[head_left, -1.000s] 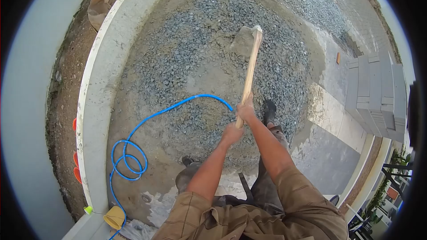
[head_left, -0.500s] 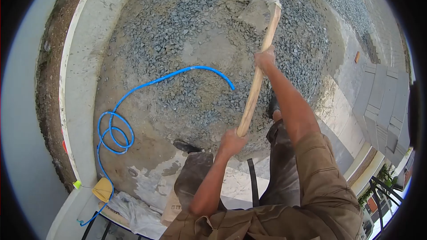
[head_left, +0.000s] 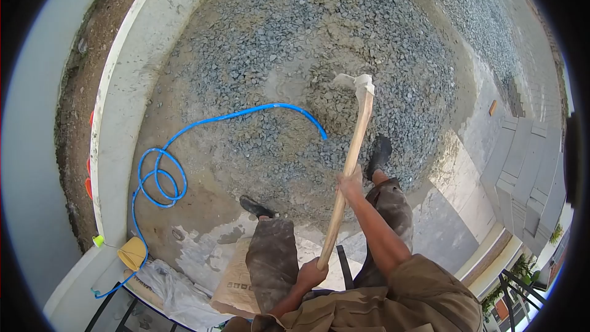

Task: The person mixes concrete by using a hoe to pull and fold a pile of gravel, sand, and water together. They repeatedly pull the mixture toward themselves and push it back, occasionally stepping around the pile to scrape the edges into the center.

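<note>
A hoe with a long wooden handle (head_left: 344, 200) slants across the middle of the view. My left hand (head_left: 311, 275) is wrapped round the lower end of the handle, close to my body. Further up, my right hand (head_left: 351, 184) grips the same handle around its middle. The mud-coated metal head (head_left: 364, 81) is at the top end, against the wet gravel mix (head_left: 332, 104); the blade's lower part is hidden in or behind the mix. A blue hose (head_left: 264, 107) lies on the gravel left of the handle, its open end short of it.
A low concrete wall (head_left: 132, 80) curves along the left. A yellow container (head_left: 133, 254), clear plastic sheeting (head_left: 178, 292) and a paper bag (head_left: 236, 283) are at the lower left. Grey slabs (head_left: 522, 166) are stacked at right. My feet stand at the gravel's near edge.
Both hands and the hoe have come down toward my body. The blade, earlier further out and showing its flat face, is now nearer and mostly hidden. The camera view has shifted slightly.
</note>
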The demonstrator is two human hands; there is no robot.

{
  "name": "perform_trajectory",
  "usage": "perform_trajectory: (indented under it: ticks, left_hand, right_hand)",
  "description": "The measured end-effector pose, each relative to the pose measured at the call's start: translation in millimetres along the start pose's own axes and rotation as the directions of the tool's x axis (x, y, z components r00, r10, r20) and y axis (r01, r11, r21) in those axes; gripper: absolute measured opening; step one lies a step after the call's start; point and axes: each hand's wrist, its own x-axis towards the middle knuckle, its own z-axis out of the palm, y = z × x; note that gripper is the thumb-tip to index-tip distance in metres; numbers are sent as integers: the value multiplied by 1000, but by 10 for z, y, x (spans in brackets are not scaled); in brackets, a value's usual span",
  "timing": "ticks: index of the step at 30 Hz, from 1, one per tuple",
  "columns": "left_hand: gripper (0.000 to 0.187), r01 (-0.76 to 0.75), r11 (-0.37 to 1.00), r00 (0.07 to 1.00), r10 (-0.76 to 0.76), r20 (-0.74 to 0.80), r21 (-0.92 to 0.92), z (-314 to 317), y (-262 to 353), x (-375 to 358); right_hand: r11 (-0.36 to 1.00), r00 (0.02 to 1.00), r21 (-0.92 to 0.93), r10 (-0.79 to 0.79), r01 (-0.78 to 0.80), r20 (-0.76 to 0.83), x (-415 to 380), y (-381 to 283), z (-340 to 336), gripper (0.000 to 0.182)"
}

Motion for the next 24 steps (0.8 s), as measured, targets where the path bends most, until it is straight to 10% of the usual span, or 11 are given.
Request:
perform_trajectory:
  ticks: [4, 9, 13, 17, 24]
  left_hand:
    - [37, 41, 998, 988, -32, 154, -53, 161, -25, 105]
    - [45, -334, 938, 941, 328, -81, -95, -638, 1161, 1196]
    - [44, -351, 922, 918, 305, -252, -163, -1335, 2001, 1950]
    - [41, -211, 963, 957, 170, -234, -165, -1134, 1362, 2045]
    - [38, -94, 992, 985, 82, -150, -78, -299, 575, 738]
  right_hand:
    - [990, 989, 16, -142, 141, 37, -343, -328, -89, 40]
    - [883, 886, 84, -463, 461, 6, 268, -1994, -254, 43]
    - [841, 838, -120, -538, 527, -89, 1323, -2952, 77, 42]
    - [838, 933, -478, -348, 264, -95, 2236, -1651, 687, 56]
    - [938, 994, -332, -110, 98, -19, 1115, -141, 248, 51]
